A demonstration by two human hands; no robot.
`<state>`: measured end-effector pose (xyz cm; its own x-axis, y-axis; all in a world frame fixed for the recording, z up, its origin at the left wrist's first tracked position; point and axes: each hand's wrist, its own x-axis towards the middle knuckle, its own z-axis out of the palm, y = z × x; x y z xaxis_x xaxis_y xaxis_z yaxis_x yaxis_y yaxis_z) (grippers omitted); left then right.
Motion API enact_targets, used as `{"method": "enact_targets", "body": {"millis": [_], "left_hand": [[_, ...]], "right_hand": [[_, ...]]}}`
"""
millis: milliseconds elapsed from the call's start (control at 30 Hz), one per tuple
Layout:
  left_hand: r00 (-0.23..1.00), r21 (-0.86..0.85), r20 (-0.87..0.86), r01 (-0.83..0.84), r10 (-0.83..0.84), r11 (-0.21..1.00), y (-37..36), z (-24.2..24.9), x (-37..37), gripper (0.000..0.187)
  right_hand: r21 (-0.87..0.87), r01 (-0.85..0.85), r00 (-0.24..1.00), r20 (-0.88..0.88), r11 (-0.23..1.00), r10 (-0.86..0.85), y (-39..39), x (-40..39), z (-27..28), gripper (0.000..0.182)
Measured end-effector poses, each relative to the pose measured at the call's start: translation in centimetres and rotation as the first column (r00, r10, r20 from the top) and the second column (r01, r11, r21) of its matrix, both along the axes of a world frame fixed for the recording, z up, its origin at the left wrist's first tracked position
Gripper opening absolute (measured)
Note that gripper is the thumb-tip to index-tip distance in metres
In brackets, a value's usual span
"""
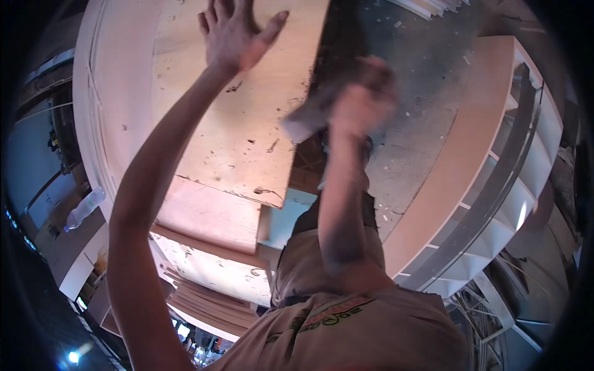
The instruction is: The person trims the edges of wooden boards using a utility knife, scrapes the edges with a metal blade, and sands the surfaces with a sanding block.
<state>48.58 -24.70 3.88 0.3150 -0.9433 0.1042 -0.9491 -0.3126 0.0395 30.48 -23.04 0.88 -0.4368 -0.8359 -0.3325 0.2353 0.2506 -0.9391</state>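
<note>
My left hand (235, 37) lies flat on a pale plywood board (247, 111), fingers spread, near the top of the view. Dark chips and stains mark the board's face. Smeared by motion, my right hand (364, 102) is closed around a dark tool with a pale, flat end (301, 125); I cannot tell its exact kind. That pale end overlaps the board's right edge in this view. Beneath the board's lower corner, a pinkish wooden sheet (213, 213) sticks out.
A long wooden cabinet frame (451, 154) with white compartments curves along the right. Scraps dot the grey floor (427, 80). A plastic bottle (85, 209) is at the left. Several brown boards (204, 303) are stacked below the worktop, and white strips (427, 7) lie at the top.
</note>
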Motion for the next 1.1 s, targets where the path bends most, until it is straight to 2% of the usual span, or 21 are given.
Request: {"method": "enact_targets", "body": {"millis": [67,100,133,200,233,267,333,400,433,467,533,567,600,667,700,733,833,900,933,1033,1100], "left_hand": [[1.000,-0.008,-0.006,0.026,-0.026,1.000,0.2,0.0,-0.2,0.085],[1.000,0.003,-0.011,0.026,-0.026,1.000,0.2,0.2,-0.2,0.085],[1.000,0.006,-0.009,0.026,-0.026,1.000,-0.1,0.4,0.1,0.085],[0.999,0.031,0.003,0.039,-0.040,0.999,-0.6,0.2,0.5,0.086],[0.999,0.009,-0.025,0.029,-0.029,1.000,-0.6,0.1,0.5,0.083],[0.998,0.002,-0.064,0.015,-0.014,1.000,0.1,0.1,0.1,0.081],[0.997,-0.024,-0.038,0.067,-0.068,0.997,1.2,-1.2,0.8,0.085],[0.996,-0.009,-0.021,0.088,-0.088,0.996,0.8,-1.7,1.9,0.092],[0.995,-0.017,-0.033,0.097,-0.098,0.995,0.5,-1.6,1.9,0.091],[0.994,-0.014,-0.052,0.097,-0.097,0.995,0.7,-1.5,1.7,0.091],[0.995,0.021,-0.068,0.081,-0.079,0.997,1.5,-1.2,1.4,0.090],[0.994,0.017,-0.065,0.085,-0.084,0.996,0.9,-1.0,1.6,0.090],[0.994,0.030,-0.048,0.099,-0.097,0.995,1.1,-1.2,1.9,0.088],[0.993,0.059,-0.069,0.099,-0.095,0.993,1.1,-0.8,1.7,0.089],[0.994,0.069,-0.068,0.094,-0.090,0.993,1.0,-0.8,1.7,0.089],[0.994,0.075,-0.064,0.090,-0.085,0.993,1.2,-0.7,1.7,0.088],[0.992,0.063,-0.065,0.111,-0.107,0.992,1.0,-0.4,1.8,0.089],[0.988,0.089,-0.107,0.121,-0.111,0.989,1.4,-0.5,2.1,0.107],[0.991,0.091,-0.094,0.106,-0.098,0.990,1.6,-0.2,2.2,0.107],[0.989,0.143,-0.125,0.093,-0.076,0.985,1.3,0.1,1.8,0.125],[0.990,0.142,-0.119,0.088,-0.072,0.986,1.2,0.3,1.8,0.122]], "right_hand": [[-0.192,-0.198,0.944,-0.303,0.961,0.134,0.5,3.9,-1.1,0.031],[-0.182,-0.264,0.919,-0.346,0.947,0.189,-0.1,3.2,-0.1,0.032],[-0.189,-0.246,0.926,-0.334,0.951,0.174,-0.8,2.0,1.0,0.032],[-0.096,-0.037,0.999,0.016,0.995,0.039,-1.7,-0.2,2.5,0.024],[-0.025,-0.080,0.989,-0.126,0.996,0.077,-2.0,1.0,0.8,0.032],[-0.136,-0.198,0.878,-0.465,0.971,0.114,-2.0,3.1,-0.7,0.031],[-0.165,-0.287,0.883,-0.428,0.944,0.194,-2.6,3.9,-1.5,0.030],[-0.135,-0.106,0.989,-0.120,0.985,0.090,-3.8,1.4,-1.4,0.022],[-0.003,-0.095,0.992,0.084,0.996,0.095,-4.4,0.1,1.6,0.025],[0.013,-0.108,0.991,0.080,0.994,0.107,-4.7,1.3,1.1,0.025],[-0.115,-0.252,0.906,-0.376,0.961,0.193,-5.0,4.8,-0.7,0.027],[-0.222,-0.275,0.893,-0.419,0.935,0.163,-5.4,4.6,-1.8,0.027],[-0.241,-0.265,0.900,-0.410,0.934,0.149,-6.6,3.8,-1.0,0.027],[-0.001,-0.111,0.994,-0.013,0.994,0.111,-7.0,1.4,1.5,0.029],[-0.036,-0.109,0.968,-0.233,0.993,0.098,-7.2,2.9,-1.3,0.030],[-0.143,-0.222,0.793,-0.602,0.965,0.094,-7.2,4.8,-3.5,0.032],[-0.116,-0.302,0.853,-0.476,0.946,0.214,-9.2,3.7,-0.8,0.035],[0.057,-0.118,0.990,-0.071,0.991,0.122,-10.2,2.7,0.1,0.033],[-0.125,-0.181,0.947,-0.289,0.976,0.138,-10.6,5.2,-0.8,0.027],[-0.156,-0.283,0.941,-0.234,0.946,0.243,-11.5,5.6,-0.9,0.024],[0.001,-0.127,0.992,0.025,0.992,0.127,-12.6,4.0,-0.5,0.022]]}}
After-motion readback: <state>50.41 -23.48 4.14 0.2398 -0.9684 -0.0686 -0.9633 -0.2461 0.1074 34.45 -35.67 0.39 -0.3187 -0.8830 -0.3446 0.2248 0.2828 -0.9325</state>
